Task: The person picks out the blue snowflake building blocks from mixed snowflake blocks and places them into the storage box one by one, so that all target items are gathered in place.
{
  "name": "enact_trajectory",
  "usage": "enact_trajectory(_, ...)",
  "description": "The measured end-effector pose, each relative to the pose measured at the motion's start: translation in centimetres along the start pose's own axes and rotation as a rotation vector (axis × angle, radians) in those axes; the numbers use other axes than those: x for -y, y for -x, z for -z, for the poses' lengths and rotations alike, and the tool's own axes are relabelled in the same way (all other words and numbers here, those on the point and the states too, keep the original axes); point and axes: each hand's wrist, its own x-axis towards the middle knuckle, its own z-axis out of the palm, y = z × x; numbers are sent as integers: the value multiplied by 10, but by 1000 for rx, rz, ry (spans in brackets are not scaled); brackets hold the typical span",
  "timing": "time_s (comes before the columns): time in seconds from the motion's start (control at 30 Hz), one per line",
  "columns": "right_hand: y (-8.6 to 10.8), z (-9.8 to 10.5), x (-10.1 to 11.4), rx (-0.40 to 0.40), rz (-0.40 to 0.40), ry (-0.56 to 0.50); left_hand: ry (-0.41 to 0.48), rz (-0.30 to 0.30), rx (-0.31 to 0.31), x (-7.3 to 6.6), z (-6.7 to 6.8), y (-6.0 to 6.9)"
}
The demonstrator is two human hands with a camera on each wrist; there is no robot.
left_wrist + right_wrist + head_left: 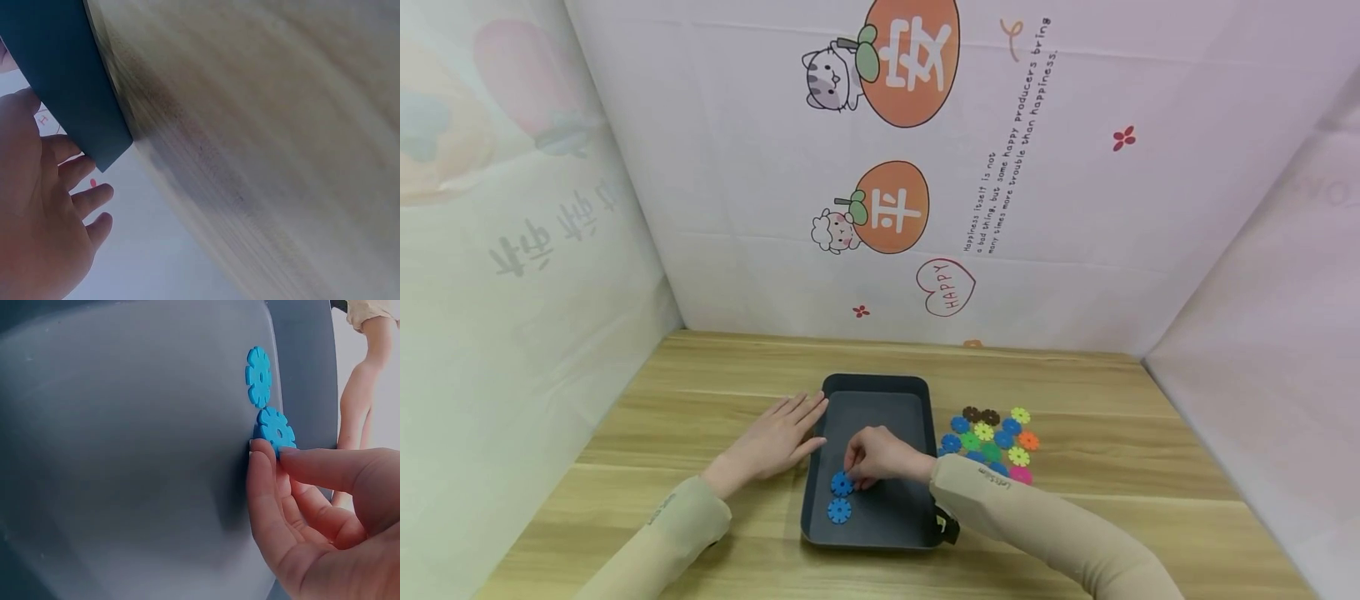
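A dark grey tray lies on the wooden table. My left hand rests on the tray's left rim with its fingers extended; in the left wrist view, the left hand touches the tray's outer wall. Inside the tray, my right hand pinches a blue notched disc between thumb and fingertips. Seen from the right wrist, the right hand holds that disc's edge, and the disc looks tilted. A second blue notched disc lies flat on the tray floor, beside the held one.
Right of the tray, a loose group of notched discs in several colours lies on the table, among them an orange disc and a pink disc. A black clip-like piece sits at the tray's right side. Printed white cloth walls enclose the table.
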Motion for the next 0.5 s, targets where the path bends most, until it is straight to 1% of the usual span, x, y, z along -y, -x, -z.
enact_trajectory(0.13,1,-1,3,3,-1,4,-5,-8,-4,0,-2,0)
enact_trajectory(0.5,0,-2,5,17,-23,25,-9,3,-12,2,-4,0)
